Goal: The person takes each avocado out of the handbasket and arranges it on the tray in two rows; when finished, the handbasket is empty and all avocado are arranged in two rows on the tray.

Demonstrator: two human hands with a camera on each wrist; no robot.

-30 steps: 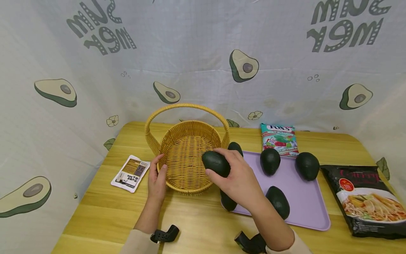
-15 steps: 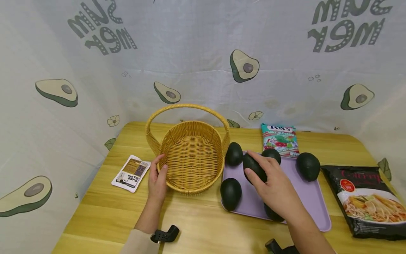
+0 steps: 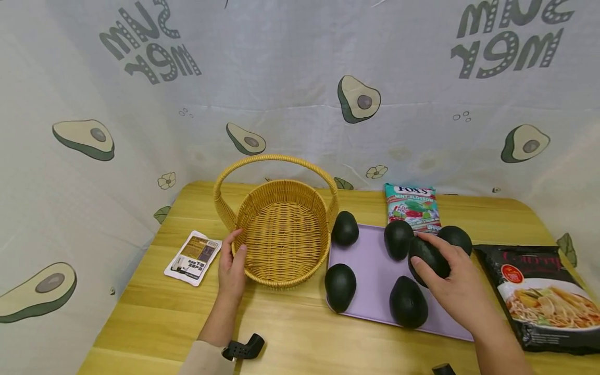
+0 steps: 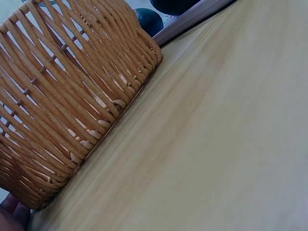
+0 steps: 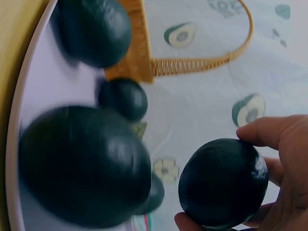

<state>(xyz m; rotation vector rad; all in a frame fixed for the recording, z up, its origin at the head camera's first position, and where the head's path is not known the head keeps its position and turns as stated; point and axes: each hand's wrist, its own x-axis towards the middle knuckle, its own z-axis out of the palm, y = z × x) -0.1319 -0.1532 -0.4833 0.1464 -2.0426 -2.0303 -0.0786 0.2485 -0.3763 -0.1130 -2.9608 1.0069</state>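
Observation:
In the head view my right hand [image 3: 461, 286] grips a dark green avocado [image 3: 428, 260] above the right part of a lilac tray [image 3: 370, 265]. The right wrist view shows fingers and thumb around this avocado [image 5: 224, 183]. Several other avocados lie on the tray, among them a front-left one [image 3: 340, 287], a front-middle one [image 3: 409, 302] and a back-left one [image 3: 345, 229]. My left hand [image 3: 232, 271] holds the left side of a round wicker basket [image 3: 283, 239] with a tall handle; nothing lies inside it. The basket's woven side [image 4: 72, 86] fills much of the left wrist view.
A white pouch [image 3: 193, 258] lies left of the basket. Behind the tray is a mint candy bag [image 3: 412, 207]. At the right lies a black noodle packet [image 3: 539, 297]. A printed curtain [image 3: 290, 94] hangs behind the wooden table [image 3: 300, 333].
My right hand has carried the avocado rightward, from above the basket's right rim to above the tray's right part. The left hand and the basket have stayed in place.

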